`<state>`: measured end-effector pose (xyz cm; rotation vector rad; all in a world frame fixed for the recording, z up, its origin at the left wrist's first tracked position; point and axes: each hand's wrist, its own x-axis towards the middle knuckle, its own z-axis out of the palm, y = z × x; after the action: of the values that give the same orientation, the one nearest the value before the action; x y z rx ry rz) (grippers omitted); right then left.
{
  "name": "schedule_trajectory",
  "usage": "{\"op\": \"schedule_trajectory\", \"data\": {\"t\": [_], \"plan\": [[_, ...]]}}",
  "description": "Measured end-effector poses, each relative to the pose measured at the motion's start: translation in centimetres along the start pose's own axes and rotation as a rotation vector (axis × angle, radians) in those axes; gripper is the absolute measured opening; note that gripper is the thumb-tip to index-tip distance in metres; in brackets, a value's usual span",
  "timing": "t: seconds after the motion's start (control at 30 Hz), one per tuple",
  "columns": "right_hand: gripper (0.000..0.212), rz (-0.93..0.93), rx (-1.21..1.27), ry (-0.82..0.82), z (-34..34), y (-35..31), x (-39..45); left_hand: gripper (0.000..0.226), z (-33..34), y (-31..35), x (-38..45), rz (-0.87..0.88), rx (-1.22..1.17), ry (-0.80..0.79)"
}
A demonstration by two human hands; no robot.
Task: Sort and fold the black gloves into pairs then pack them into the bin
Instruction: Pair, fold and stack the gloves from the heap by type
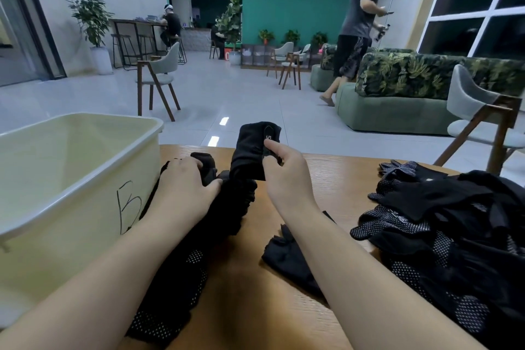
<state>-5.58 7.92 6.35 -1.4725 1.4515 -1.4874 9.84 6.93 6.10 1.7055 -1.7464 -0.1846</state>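
My right hand [284, 173] pinches the cuff end of a black glove [250, 148] and holds it upright above the wooden table [335, 176]. My left hand [184, 179] grips the lower part of the same bunched black fabric [227, 207], which runs back under my left forearm and shows white dots. A cream bin [71, 179] marked with a hand-drawn "5" stands at the left, and I see nothing inside it. A heap of black dotted gloves [443, 230] lies at the right. One flat black glove [287, 256] lies partly under my right forearm.
The table's far edge runs just past my hands. Beyond it lies a tiled floor with wooden chairs [159, 77], a green sofa [397, 99] and a chair [480, 119] close to the table's right corner. A person [358, 23] stands by the sofa; others sit far back.
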Motion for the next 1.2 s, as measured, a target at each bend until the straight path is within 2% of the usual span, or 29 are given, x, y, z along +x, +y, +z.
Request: {"op": "schedule_trajectory", "data": {"t": [0.07, 0.13, 0.23, 0.4, 0.53, 0.7, 0.8, 0.97, 1.1, 1.2], "plan": [[0.042, 0.011, -0.024, -0.002, -0.5, 0.3, -0.2, 0.043, 0.0, -0.1, 0.0, -0.014, 0.123, -0.006], [0.043, 0.031, -0.048, -0.011, -0.9, 0.6, -0.3, 0.034, 0.1, -0.3, 0.1, 0.003, 0.18, -0.012], [0.044, 0.064, -0.082, -0.04, -0.9, 1.3, -0.2, 0.017, 0.3, -0.9, 0.1, 0.015, 0.122, 0.007], [0.044, 0.127, -0.113, -0.08, -0.7, 2.4, -0.4, 0.018, 0.1, -0.6, -0.2, 0.106, 0.003, 0.028], [0.045, 0.148, -0.14, -0.114, -0.8, 2.9, -0.6, 0.026, 0.4, -0.3, -0.3, 0.149, -0.133, -0.033], [0.044, 0.142, -0.16, -0.141, -0.6, 3.0, -0.8, 0.048, 1.2, 0.6, 0.5, -0.01, -0.383, -0.043], [0.043, 0.129, -0.163, -0.153, -0.6, 3.2, -0.9, 0.061, 1.5, 1.1, 1.2, -0.05, -0.239, -0.088], [0.044, 0.103, -0.144, -0.161, -0.5, 3.2, -1.1, 0.026, 2.2, 0.3, 1.5, 0.148, 0.052, -0.1], [0.045, 0.085, -0.152, -0.166, -0.5, 3.4, -1.1, 0.015, 1.9, 0.2, 1.1, 0.257, -0.029, -0.021], [0.044, 0.076, -0.157, -0.167, -0.4, 3.5, -1.1, 0.011, 1.7, 0.1, 0.7, 0.294, -0.082, -0.128]]}}
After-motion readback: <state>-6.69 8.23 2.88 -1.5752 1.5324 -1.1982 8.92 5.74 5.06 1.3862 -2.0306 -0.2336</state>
